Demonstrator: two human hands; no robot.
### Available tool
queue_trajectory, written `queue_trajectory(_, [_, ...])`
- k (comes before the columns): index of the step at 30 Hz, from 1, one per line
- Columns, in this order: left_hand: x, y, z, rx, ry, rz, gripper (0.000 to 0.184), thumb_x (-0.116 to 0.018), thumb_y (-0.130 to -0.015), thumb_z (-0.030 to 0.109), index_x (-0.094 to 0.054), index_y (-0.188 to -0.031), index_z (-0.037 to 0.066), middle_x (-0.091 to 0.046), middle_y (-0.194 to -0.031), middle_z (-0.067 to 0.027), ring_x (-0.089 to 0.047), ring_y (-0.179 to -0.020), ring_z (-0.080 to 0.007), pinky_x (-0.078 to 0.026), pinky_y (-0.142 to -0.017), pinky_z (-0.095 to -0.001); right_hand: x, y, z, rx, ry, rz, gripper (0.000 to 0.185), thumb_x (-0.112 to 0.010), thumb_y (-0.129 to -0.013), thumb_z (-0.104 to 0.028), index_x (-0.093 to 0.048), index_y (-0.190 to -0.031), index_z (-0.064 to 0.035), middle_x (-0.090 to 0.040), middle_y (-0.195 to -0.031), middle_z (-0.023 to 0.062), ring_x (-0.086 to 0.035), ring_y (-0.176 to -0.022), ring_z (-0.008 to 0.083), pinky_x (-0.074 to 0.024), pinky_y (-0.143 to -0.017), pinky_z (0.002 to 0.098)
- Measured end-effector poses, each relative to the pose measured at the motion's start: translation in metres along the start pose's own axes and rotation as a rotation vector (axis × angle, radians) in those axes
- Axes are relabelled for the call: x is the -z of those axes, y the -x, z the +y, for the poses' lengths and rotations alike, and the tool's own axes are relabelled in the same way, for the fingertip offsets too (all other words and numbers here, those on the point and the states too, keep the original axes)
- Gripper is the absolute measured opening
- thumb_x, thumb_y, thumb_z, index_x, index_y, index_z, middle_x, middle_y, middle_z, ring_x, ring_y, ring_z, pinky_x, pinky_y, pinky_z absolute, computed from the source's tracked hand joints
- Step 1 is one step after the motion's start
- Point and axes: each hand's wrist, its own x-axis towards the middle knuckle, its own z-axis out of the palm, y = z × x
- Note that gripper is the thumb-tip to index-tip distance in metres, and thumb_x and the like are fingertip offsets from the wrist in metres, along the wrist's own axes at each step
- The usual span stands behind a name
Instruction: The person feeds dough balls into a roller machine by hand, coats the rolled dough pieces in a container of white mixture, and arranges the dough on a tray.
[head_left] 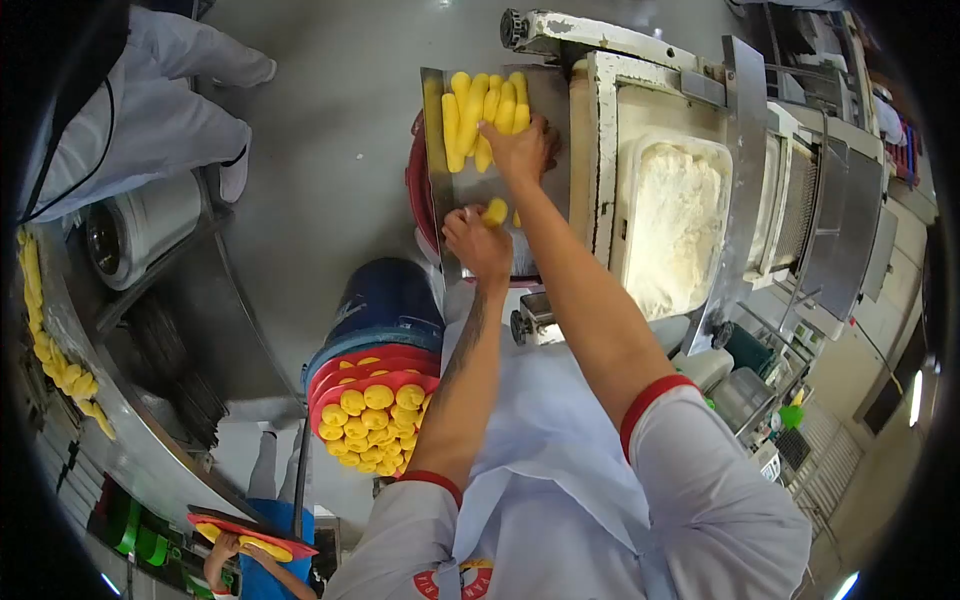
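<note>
Several long yellow dough rolls (468, 110) lie side by side on a metal tray (433, 130) at the end of a machine. My right hand (522, 155) is over the right part of the row. Its thumb lies on one side and its curled fingers on the other, around some of the rolls; the fingertips are partly hidden. Nearer to me, my left hand (478, 242) is closed on a short yellow dough piece (495, 212), one end of which sticks out. A bit of yellow dough shows beside my right wrist.
Right of the tray stands a worn white machine (600, 150) bearing a tub of flour (675, 220). At lower left, red trays of yellow dough balls (375, 400) rest on a blue barrel (385, 300). One person (180, 110) stands upper left; another's hands (225, 550) hold a red tray (250, 535).
</note>
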Motion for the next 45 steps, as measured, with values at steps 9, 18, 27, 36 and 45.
queue_trajectory(9, [0.068,-0.086,0.026,0.348,0.588,-0.059,0.035,-0.064,-0.089,0.016,-0.054,-0.117,-0.003,-0.062,-0.103,-0.0169,-0.062,-0.096,-0.0229,-0.051,-0.083,-0.0351,-0.004,-0.003,-0.018,0.092,-0.290,-0.002,0.053,-0.080,-0.069,-0.018,-0.050,-0.109,-0.0003,-0.063,-0.106,0.0273,-0.062,-0.100,0.0439,-0.0493,-0.089,0.0482])
queue_trajectory(18, [0.006,-0.123,0.081,0.361,-0.030,-0.103,0.085,-0.081,-0.074,0.037,-0.044,-0.143,0.003,-0.049,-0.129,-0.0268,-0.050,-0.119,-0.0412,-0.040,-0.102,-0.0509,0.185,0.106,-0.040,0.185,-0.968,0.004,0.059,-0.076,-0.073,-0.013,-0.048,-0.123,-0.0001,-0.061,-0.108,0.0144,-0.063,-0.099,0.0271,-0.0515,-0.091,0.0388])
queue_trajectory(27, [-0.031,-0.124,0.076,0.367,-0.241,0.063,0.060,-0.074,-0.076,0.028,-0.051,-0.128,0.011,-0.052,-0.119,-0.0174,-0.056,-0.111,-0.0385,-0.051,-0.087,-0.0504,0.309,0.163,0.078,-0.181,-1.747,-0.410,0.070,-0.063,-0.088,-0.021,-0.032,-0.149,-0.0063,-0.057,-0.124,0.0159,-0.065,-0.102,0.0362,-0.0548,-0.092,0.0540])
queue_trajectory(36, [0.064,-0.132,0.073,0.309,0.750,0.026,0.039,-0.070,-0.077,0.016,-0.059,-0.108,-0.004,-0.070,-0.086,-0.0172,-0.070,-0.079,-0.0329,-0.056,-0.073,-0.0455,0.389,0.126,0.140,0.003,-1.244,-0.133,0.052,-0.068,-0.088,-0.015,-0.045,-0.133,-0.0011,-0.061,-0.105,0.0144,-0.066,-0.089,0.0247,-0.0586,-0.078,0.0376])
queue_trajectory(45, [0.174,0.032,0.264,-0.270,-0.137,0.096,0.037,-0.070,-0.077,0.016,-0.061,-0.109,-0.001,-0.071,-0.088,-0.0202,-0.070,-0.081,-0.0360,-0.056,-0.074,-0.0470,0.391,0.084,0.148,0.791,-0.082,0.044,0.063,-0.074,-0.077,-0.011,-0.052,-0.136,-0.0035,-0.056,-0.120,0.0235,-0.060,-0.108,0.0412,-0.0500,-0.093,0.0470])
